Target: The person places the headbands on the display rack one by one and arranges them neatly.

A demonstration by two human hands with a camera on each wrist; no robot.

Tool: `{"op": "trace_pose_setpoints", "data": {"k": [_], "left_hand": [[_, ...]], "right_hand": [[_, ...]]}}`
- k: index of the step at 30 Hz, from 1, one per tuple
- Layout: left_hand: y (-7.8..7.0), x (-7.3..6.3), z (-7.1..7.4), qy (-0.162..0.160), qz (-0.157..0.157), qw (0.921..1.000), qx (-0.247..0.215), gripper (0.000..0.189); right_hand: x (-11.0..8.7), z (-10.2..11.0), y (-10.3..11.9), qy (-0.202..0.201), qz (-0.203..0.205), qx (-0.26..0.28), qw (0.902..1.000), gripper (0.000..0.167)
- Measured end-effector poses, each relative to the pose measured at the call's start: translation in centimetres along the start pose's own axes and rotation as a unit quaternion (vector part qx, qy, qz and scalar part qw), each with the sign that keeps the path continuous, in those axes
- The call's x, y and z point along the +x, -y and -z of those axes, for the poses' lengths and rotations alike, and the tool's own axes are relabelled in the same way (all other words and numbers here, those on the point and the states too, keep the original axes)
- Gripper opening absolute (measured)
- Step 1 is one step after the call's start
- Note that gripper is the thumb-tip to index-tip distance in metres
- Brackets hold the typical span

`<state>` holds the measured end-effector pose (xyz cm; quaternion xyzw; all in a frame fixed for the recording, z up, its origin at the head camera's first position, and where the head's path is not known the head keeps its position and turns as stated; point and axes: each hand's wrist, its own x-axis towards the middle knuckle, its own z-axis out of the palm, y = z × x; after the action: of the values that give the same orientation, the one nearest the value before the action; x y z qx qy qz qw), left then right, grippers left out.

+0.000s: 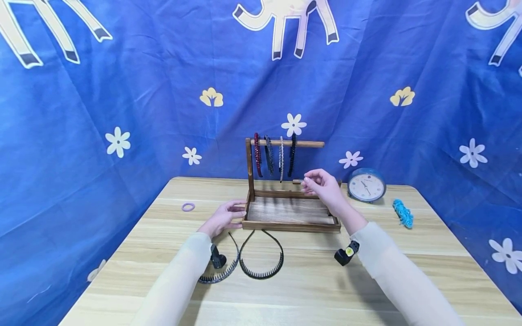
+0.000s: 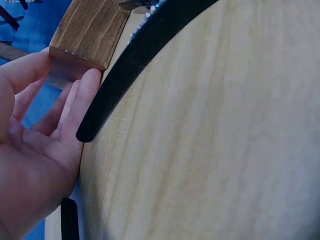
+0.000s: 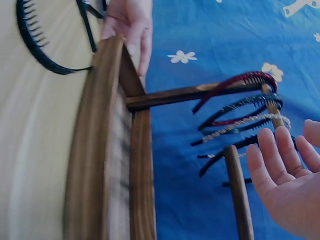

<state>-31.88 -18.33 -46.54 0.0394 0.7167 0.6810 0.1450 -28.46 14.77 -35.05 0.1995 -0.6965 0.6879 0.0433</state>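
Observation:
A wooden stand has a shallow tray [image 1: 291, 228] and an upper rod [image 1: 311, 144]. On that rod hang a red headband [image 1: 258, 156], a dark blue headband [image 1: 269, 155], a silver beaded headband [image 1: 281, 158] and a black headband [image 1: 292, 156]. My left hand [image 1: 225, 215] touches the tray's left end, its fingers fairly straight against the wood in the left wrist view. Beside the lower rod [image 3: 239, 192], my right hand [image 3: 287, 175] holds nothing, fingers loosely extended. A black toothed headband [image 1: 261, 275] and a glittery toothed headband [image 1: 220, 277] lie before the tray; my left forearm partly hides the glittery one.
A round blue clock [image 1: 367, 185] stands right of the stand. Near it lies a bundle of turquoise cord [image 1: 403, 213]. At the table's left is a purple ring [image 1: 188, 207]. A blue patterned cloth [image 1: 163, 113] hangs behind the table.

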Motion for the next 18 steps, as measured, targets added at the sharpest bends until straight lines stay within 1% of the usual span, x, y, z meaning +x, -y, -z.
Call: {"op": "trace_pose_setpoints", "data": {"k": [1,5,9,14,18], "left_hand": [[0.0,0.1,0.0,-0.004,0.005,1.0000,-0.003,0.051],[0.0,0.1,-0.1,-0.007,0.005,1.0000,-0.002,0.050],[-0.1,0.0,-0.2,-0.004,0.004,1.0000,-0.003,0.051],[-0.3,-0.1,-0.2,0.002,0.001,1.0000,-0.002,0.054],[-0.2,-0.1,-0.1,0.003,0.000,1.0000,0.000,0.054]], "right_hand": [[-0.3,0.0,-0.2,0.006,0.000,0.001,1.0000,0.028],[-1.5,-0.2,-0.8,0.021,-0.001,0.001,0.9998,0.034],[-2.9,-0.5,-1.2,0.031,0.001,-0.011,0.9995,0.030],[-4.9,-1.3,-2.1,0.053,-0.010,-0.022,0.9983,0.028],[-6.3,-2.0,-3.3,0.090,-0.030,-0.034,0.9949,0.029]]}}
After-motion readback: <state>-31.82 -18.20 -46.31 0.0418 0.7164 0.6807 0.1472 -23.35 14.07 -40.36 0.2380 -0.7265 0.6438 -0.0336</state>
